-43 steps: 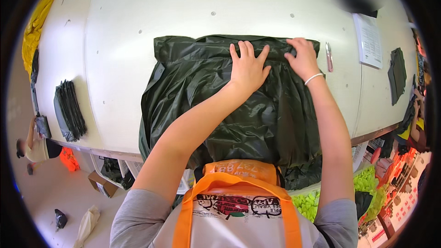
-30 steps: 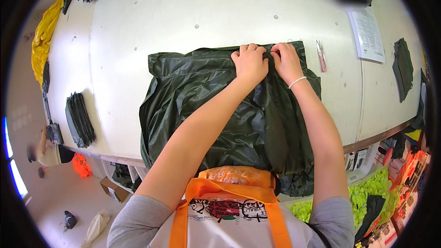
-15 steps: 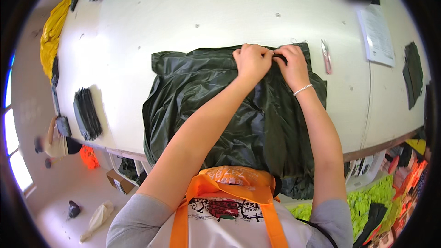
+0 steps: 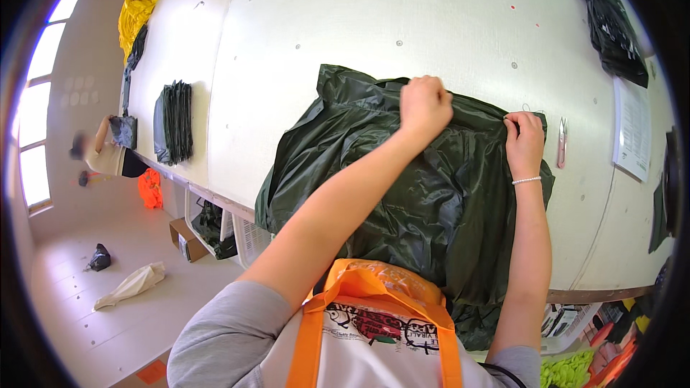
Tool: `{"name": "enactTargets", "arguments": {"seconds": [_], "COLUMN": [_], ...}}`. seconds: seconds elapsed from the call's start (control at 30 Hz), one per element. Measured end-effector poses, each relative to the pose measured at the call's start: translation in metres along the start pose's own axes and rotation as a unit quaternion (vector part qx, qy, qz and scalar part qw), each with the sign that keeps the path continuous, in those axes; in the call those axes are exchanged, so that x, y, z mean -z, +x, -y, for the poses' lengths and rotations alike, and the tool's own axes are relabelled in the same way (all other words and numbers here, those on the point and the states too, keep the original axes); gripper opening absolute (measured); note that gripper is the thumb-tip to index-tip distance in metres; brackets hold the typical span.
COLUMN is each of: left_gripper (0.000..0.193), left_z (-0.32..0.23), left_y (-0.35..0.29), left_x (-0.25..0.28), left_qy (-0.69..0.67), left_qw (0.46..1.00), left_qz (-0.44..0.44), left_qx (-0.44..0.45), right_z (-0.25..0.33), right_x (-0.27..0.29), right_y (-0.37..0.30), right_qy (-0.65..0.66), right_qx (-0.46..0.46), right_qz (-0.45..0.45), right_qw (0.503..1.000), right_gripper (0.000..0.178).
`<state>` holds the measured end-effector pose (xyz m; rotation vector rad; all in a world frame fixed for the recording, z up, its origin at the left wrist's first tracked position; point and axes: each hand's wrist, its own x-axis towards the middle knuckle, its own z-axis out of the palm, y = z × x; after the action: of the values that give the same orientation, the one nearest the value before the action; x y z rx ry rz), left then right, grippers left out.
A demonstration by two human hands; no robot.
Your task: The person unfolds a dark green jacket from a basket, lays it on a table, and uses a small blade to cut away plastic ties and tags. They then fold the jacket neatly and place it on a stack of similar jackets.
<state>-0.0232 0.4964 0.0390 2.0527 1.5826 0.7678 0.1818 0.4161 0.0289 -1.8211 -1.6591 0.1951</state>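
A dark green, shiny waterproof garment (image 4: 402,194) lies spread over the near part of the white table, its lower part hanging over the edge towards me. My left hand (image 4: 425,104) is closed on the far edge of the garment, near its middle. Farther right along that same edge, my right hand (image 4: 525,133) pinches the fabric between thumb and fingers. The edge runs as a folded band between both hands. To the right of my right hand lies a pair of thread snips (image 4: 562,144) with a pinkish handle.
Stacked dark green pieces (image 4: 175,122) lie at left, yellow fabric (image 4: 144,3) beyond. White paper sheets (image 4: 632,129) and a dark bundle (image 4: 607,21) are on the right. Below the table stand a cardboard box (image 4: 188,241) and white baskets (image 4: 251,237). Another person (image 4: 111,147) is far left.
My hands have moved apart along the garment's far edge, the right one sliding rightwards. The whole view has turned, so the table and garment appear shifted and tilted.
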Motion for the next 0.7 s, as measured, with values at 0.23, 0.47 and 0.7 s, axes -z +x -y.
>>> {"name": "enactTargets", "arguments": {"seconds": [0.23,0.47,0.7], "left_gripper": [0.014,0.013,0.023], "left_z": [0.019,0.041,0.108], "left_y": [-0.006,0.012,0.006], "left_x": [0.016,0.036,0.07], "left_qy": [0.055,0.093,0.079], "left_qw": [0.995,0.985,0.995], "left_qz": [-0.072,0.005,-0.059], "left_qx": [-0.032,0.143,0.015], "right_z": [0.005,-0.013,-0.042], "right_x": [-0.007,0.0,-0.008], "right_y": [0.003,-0.003,0.0], "right_qy": [0.007,-0.041,0.054], "right_qx": [-0.003,-0.021,-0.03], "right_qz": [0.009,-0.008,-0.03], "right_qw": [1.0,0.999,0.998], "right_gripper": [0.004,0.005,0.011]}}
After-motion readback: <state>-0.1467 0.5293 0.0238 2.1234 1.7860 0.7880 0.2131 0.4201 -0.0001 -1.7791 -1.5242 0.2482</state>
